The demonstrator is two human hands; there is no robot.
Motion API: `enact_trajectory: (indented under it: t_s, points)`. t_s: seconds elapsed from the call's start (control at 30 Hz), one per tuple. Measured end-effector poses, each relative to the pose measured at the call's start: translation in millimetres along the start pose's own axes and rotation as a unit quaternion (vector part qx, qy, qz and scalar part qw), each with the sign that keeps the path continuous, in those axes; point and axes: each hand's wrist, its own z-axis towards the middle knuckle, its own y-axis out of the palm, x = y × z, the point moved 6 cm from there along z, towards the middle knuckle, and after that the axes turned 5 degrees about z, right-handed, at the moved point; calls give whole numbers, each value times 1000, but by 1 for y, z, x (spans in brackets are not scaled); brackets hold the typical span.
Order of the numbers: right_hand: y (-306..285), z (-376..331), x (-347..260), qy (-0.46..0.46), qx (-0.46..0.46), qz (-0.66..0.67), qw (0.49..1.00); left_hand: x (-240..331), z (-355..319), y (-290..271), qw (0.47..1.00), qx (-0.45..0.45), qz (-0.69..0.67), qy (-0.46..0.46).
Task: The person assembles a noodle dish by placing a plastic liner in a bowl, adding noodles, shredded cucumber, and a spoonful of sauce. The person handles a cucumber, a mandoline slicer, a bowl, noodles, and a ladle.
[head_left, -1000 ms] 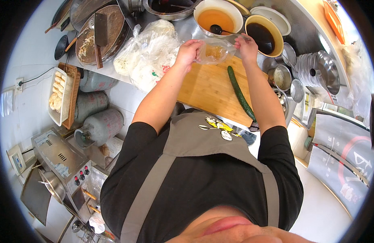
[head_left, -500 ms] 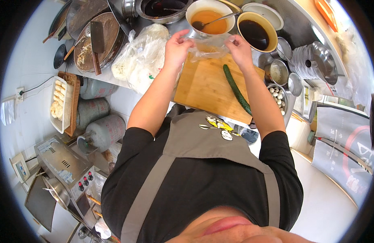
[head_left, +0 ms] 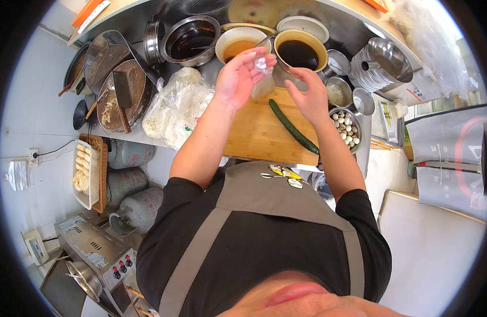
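My left hand (head_left: 239, 80) is turned palm up over the far part of the wooden cutting board (head_left: 248, 129). A thin piece of clear plastic (head_left: 263, 65), perhaps a bag or a disposable glove, is caught at its fingers and hangs toward the board. My right hand (head_left: 308, 98) is a short way to the right, fingers apart, nothing in it. Below and left of that hand, a long green cucumber (head_left: 292, 128) lies slantwise on the board, its near end by the right forearm.
Beyond the board stand bowls of orange liquid (head_left: 235, 48) and dark liquid (head_left: 299, 54). A bulging plastic bag (head_left: 182, 103) sits left. A bowl of small speckled eggs (head_left: 346, 128) and stacked plates (head_left: 371, 74) are right. A cleaver (head_left: 122, 90) rests on a round chopping block (head_left: 130, 108).
My right hand has let go of the plastic, which both hands held stretched between them. My left hand has turned palm up with it. The whole view has shifted.
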Motion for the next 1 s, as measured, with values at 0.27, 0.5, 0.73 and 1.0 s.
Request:
enact_trajectory:
  t_s: [0.27, 0.5, 0.73, 1.0]
  points:
    - [25, -1, -5, -66, 5, 130, 989, 2, -28, 129, 981, -193, -16, 23]
    - [-9, 4, -2, 172, -88, 307, 932, 57, -30, 108, 967, -226, -94, 70]
    - [-66, 36, -58, -169, -159, -86, 969, 47, -19, 47, 988, -144, -49, 36]
    - [-76, 17, -10, 316, -320, 203, 870, 8, -10, 27, 978, -1, 196, 71]
